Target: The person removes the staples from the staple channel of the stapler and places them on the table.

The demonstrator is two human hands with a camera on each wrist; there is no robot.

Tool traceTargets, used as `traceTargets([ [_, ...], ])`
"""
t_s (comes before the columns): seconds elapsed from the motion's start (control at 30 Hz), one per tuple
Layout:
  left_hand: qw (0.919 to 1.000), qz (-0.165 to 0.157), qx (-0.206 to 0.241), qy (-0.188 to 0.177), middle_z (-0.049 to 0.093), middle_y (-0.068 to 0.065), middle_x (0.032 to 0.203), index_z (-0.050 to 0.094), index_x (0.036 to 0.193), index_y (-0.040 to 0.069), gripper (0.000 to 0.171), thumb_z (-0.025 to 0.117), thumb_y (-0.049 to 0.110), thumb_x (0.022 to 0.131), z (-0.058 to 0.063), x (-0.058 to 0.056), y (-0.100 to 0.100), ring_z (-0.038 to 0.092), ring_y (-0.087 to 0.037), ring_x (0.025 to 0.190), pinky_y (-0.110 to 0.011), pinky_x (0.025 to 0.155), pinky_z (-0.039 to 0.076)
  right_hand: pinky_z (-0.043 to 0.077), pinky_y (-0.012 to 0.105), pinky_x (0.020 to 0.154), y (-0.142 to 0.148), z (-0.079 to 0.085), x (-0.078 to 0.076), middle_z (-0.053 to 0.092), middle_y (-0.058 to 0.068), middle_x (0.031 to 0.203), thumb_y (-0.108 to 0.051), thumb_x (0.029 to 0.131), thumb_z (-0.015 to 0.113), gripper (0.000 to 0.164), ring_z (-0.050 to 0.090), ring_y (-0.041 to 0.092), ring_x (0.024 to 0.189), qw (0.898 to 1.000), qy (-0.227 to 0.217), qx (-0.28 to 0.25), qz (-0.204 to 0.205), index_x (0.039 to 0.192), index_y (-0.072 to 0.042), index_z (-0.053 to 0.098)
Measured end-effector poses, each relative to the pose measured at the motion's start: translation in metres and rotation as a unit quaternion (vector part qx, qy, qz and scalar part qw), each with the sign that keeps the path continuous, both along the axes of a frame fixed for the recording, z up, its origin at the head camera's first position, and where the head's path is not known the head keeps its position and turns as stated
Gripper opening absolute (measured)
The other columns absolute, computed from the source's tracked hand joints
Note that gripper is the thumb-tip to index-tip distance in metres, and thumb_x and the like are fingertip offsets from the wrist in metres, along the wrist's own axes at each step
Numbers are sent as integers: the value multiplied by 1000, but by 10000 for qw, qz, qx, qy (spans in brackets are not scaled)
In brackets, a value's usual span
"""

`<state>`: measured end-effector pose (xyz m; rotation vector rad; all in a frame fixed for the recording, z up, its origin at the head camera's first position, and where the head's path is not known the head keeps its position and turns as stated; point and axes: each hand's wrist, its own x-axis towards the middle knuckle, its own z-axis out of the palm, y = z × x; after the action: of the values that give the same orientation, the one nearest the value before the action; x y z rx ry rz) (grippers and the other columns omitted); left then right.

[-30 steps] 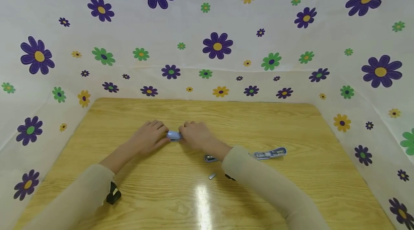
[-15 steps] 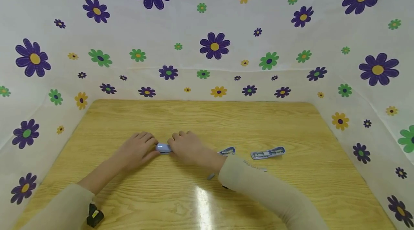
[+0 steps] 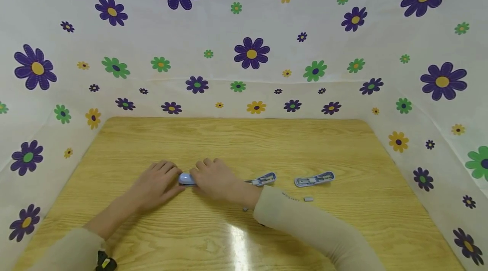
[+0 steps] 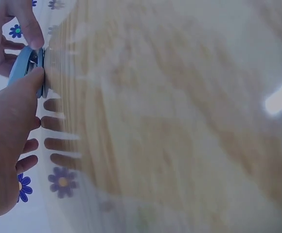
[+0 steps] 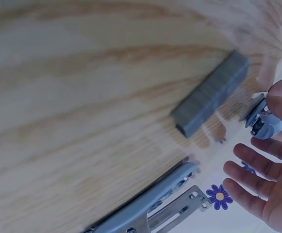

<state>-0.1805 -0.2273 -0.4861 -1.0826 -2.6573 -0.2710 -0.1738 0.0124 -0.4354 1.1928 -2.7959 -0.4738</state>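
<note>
A light blue stapler (image 3: 187, 179) lies between the two hands on the left half of the wooden table. My left hand (image 3: 154, 184) grips its left end, and in the left wrist view the thumb presses the near side of the stapler (image 4: 19, 68). The right hand (image 3: 215, 180) pinches the other end between thumb and forefinger. In the right wrist view that hand's other fingers (image 5: 253, 179) are spread away from the stapler (image 5: 268, 127). Most of the stapler's right part is hidden behind the right hand in the head view.
Right of the hands lies an opened stapler (image 3: 264, 179), partly covered by the right forearm, and farther right another opened stapler (image 3: 314, 179). A small staple strip (image 3: 308, 199) lies beside the right sleeve; another staple strip (image 5: 211, 92) shows large in the right wrist view. Flowered cloth surrounds the table.
Both hands have moved left and toward the person with the stapler between them. The opened stapler and staple strip behind the right forearm have come more into view.
</note>
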Motion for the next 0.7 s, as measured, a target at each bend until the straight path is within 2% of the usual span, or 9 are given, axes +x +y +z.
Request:
traceTargets([
  [0.17,9991,61,293,-313,67,-4,116,69,118,13,39,78,42,94,-2,-2,5,63,-26,112,-48,96,54,58,29,82,-1,-2,-2,69,-6,120,-64,104,53,51,68,12,106,9997,164,-169,116,130,-22,65],
  [0.47,9953,85,771,-572,68,-3,112,74,109,14,32,84,37,90,-5,-3,6,63,-25,106,-47,92,56,56,23,76,-2,-3,-8,71,-8,115,-57,106,53,43,68,10,99,9973,427,-240,544,127,-22,68],
  [0.7,9936,103,935,-620,68,-2,111,74,107,14,30,86,35,88,-8,-3,7,62,-23,105,-47,91,55,58,22,81,-4,-1,-10,71,-6,122,-55,106,55,43,69,10,105,9983,97,-315,490,131,-21,67],
])
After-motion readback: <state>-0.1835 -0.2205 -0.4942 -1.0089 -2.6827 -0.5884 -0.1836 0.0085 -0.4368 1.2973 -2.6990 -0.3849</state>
